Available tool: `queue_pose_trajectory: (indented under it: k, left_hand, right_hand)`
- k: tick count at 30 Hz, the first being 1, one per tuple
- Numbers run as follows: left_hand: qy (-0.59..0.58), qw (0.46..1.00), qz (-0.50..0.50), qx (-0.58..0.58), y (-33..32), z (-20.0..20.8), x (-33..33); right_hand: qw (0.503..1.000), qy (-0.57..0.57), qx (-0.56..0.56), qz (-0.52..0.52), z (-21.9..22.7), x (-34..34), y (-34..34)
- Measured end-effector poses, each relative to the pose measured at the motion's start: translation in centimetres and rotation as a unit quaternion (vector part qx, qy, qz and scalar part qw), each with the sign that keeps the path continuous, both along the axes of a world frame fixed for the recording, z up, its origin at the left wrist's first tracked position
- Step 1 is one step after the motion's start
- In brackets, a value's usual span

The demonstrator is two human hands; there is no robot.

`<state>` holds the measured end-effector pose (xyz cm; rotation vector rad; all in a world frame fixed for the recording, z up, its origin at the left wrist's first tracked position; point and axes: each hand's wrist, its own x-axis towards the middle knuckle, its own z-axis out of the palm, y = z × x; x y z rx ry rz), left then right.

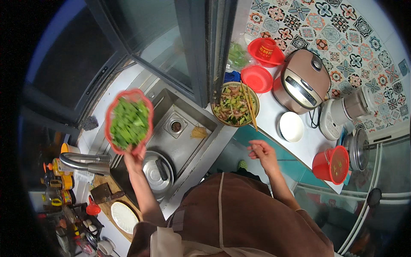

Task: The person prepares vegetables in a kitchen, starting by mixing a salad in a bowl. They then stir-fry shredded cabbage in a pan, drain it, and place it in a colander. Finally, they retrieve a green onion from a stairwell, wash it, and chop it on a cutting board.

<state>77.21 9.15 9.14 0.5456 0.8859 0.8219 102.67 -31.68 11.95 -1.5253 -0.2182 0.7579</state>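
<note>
Left hand [135, 157] is gripping the near rim of a red scalloped basket [150, 112] | leafy greens [129, 122] are filling it, the basket hovering above the left edge of the steel sink [185, 147] | right hand [264, 154] is hanging half-open, fingers loosely bent, near the worktop [268, 118] | 2 chopsticks [249, 101] (thin, wooden-looking) are resting across a food bowl [233, 125]

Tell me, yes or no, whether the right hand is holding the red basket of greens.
No, the left hand holds the red basket of greens, while the right hand is well apart from it.
</note>
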Motion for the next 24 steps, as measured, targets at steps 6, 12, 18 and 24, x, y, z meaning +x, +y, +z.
queue_pose_trajectory:
  k: [6, 12, 18, 24]
  left_hand:
    - [0.129, 0.988, -0.073, -0.051, -19.9, 0.1, -4.2]
    - [0.109, 0.979, -0.154, -0.075, -30.4, 4.0, 3.9]
    - [0.070, 0.974, -0.213, 0.006, -33.9, 6.6, 13.1]
    - [0.162, 0.940, -0.232, 0.189, -30.6, 8.9, 25.2]
  right_hand:
    - [0.971, 0.005, -0.014, 0.237, 1.3, 1.3, 2.0]
    - [0.959, 0.007, 0.117, 0.258, -1.6, 3.4, -0.7]
    - [0.972, 0.082, 0.123, 0.182, 2.3, 10.7, -6.8]
    - [0.982, 0.114, 0.105, -0.105, 7.8, 15.2, -14.2]
